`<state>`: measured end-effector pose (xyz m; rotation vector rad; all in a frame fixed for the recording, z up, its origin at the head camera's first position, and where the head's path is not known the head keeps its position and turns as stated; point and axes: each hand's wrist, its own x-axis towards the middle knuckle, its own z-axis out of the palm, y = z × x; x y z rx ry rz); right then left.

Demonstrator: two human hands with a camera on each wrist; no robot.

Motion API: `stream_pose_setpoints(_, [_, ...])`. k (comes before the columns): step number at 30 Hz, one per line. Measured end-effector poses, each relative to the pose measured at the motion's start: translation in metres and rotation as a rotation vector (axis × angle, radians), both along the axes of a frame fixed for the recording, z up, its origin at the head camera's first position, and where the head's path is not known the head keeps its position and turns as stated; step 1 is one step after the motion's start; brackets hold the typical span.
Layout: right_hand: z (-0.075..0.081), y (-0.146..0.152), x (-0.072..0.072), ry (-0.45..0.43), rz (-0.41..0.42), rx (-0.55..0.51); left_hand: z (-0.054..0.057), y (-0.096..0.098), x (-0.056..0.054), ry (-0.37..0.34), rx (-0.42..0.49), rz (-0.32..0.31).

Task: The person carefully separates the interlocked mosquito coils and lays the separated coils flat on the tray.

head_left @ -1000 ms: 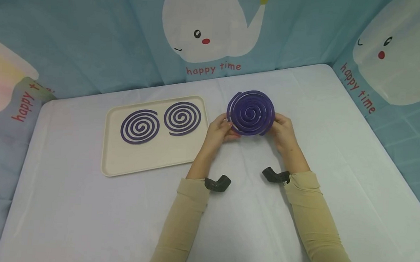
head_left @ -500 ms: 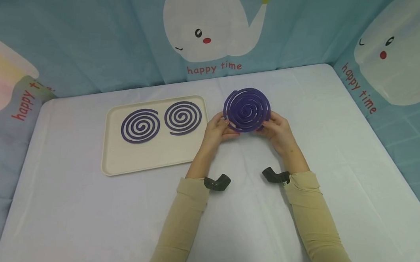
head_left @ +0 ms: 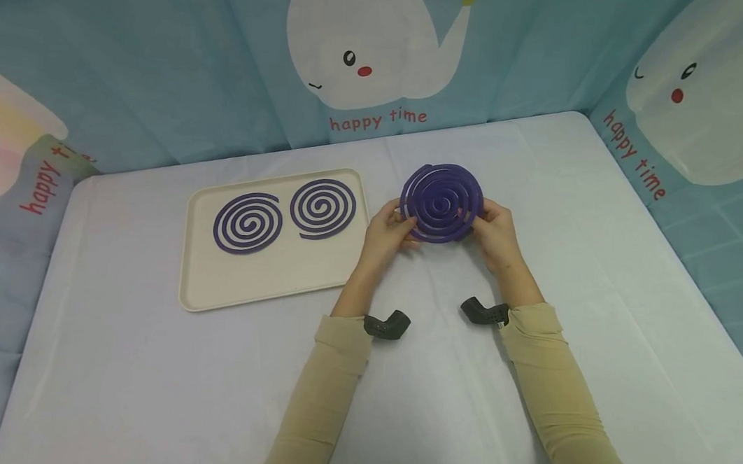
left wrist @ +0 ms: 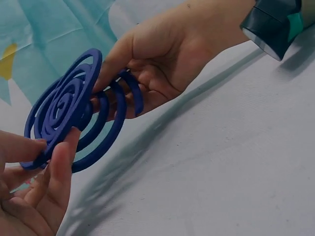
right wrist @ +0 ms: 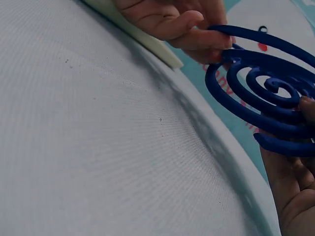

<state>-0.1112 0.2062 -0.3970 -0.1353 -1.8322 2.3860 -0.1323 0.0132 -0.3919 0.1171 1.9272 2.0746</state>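
Observation:
Both hands hold a pair of purple-blue mosquito coils [head_left: 442,204] above the table, right of the tray. In the left wrist view, an upper coil [left wrist: 84,104] lies against a lower coil [left wrist: 123,110], whose rings sag away towards the right hand. My left hand [head_left: 382,236] pinches the left edge, with its thumb over the lower left rim. My right hand [head_left: 499,237] grips the opposite edge between thumb and fingers. Two more coils, the left one [head_left: 248,224] and the right one [head_left: 323,210], lie flat and apart on the cream tray [head_left: 268,283].
A white cloth covers the table [head_left: 212,392]. Behind it hangs a blue curtain [head_left: 185,61] with whale prints. Dark camera mounts, one at the left wrist [head_left: 387,324] and one at the right wrist [head_left: 486,311], jut inward from the sleeves.
The held coils shifted slightly up and left, then back down and right. The right thumb has come onto their near right edge, and the left thumb has moved over the lower left rim.

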Motion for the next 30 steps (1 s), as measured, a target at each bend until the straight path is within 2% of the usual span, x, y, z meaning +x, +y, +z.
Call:
stream_pose_setpoints(5, [0.0009,-0.0007,-0.0004,0.002,-0.021,-0.013,0.0002,0.0027,0.0021,0.049,-0.143,0.102])
stream_pose_setpoints(9, [0.0011,-0.0001,-0.0004,0.002,-0.032,-0.032,0.0001,0.0050,0.0030,0.062,-0.149,0.158])
stream_pose_setpoints(16, [0.0014,0.0015,0.0003,0.002,-0.034,-0.009,0.0001,0.0066,0.0020,0.026,-0.004,0.180])
stream_pose_setpoints(20, [0.0014,0.0014,0.0004,-0.003,-0.041,0.002,0.0005,0.0063,0.0019,0.017,0.044,0.160])
stream_pose_setpoints(27, [-0.0001,0.0005,-0.0005,-0.010,-0.047,-0.013,0.0011,0.0045,0.0025,-0.019,0.184,0.113])
stream_pose_setpoints(30, [-0.0006,0.0000,-0.0007,-0.023,-0.056,-0.018,0.0011,0.0037,0.0025,-0.041,0.210,0.106])
